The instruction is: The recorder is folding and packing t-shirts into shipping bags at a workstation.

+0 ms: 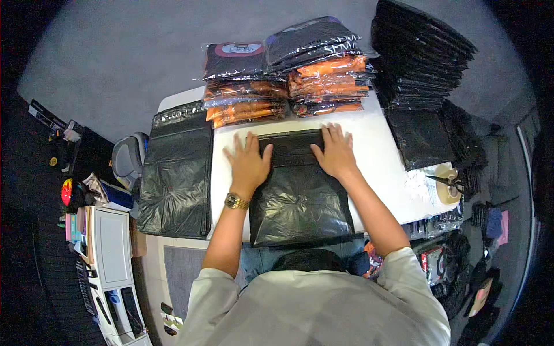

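Observation:
A black plastic mailing bag (300,205) lies flat before me on the white table (375,150), its near end at the table's front edge. My left hand (249,164) rests at its upper left corner, fingers spread, partly on the white surface. At the opposite upper corner my right hand (336,151) lies with its fingers apart and its thumb on the bag. Neither hand grips anything. To the left is a pile of black mailing bags (176,173). Beyond my hands stand two stacks of clear-bagged folded garments, orange and black ones (248,106) and more orange ones (329,83).
A tall stack of black packages (424,52) rises at the far right. Scissors (450,181) lie by a roll of tape (445,190) on the right edge. A white cabinet (112,248) and a grey chair (127,158) stand left. More bagged goods (441,259) lie at the lower right.

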A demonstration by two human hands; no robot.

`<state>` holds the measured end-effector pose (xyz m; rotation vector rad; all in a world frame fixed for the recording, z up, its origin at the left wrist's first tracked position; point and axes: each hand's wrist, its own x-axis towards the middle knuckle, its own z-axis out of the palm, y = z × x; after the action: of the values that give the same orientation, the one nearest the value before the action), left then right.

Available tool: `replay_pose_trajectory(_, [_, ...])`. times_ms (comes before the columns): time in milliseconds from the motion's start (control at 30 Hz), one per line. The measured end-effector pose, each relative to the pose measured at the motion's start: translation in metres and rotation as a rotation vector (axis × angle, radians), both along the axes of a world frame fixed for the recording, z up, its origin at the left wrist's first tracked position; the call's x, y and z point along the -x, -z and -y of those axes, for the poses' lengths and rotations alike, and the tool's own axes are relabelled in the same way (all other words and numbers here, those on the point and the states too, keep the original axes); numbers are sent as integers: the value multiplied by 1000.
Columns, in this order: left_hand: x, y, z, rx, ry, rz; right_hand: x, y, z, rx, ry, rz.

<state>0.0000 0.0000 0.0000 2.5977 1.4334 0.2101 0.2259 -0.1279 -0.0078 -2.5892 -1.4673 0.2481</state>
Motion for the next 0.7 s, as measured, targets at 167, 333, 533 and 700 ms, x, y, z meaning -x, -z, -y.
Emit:
replay_pose_trajectory(167, [-33,7,34,38,233,59,34,14,-8,-91,-260,82])
replay_pose_trajectory(333, [-13,10,35,25,177,-3,14,-1,4,6,-185,13])
replay_pose_trajectory(533, [58,10,21,11,82,-38,-12,0,27,24,-137,53])
replay_pose_trajectory(700, [112,-6,32,183,156,258,-45,13,78,-210,-115,-152])
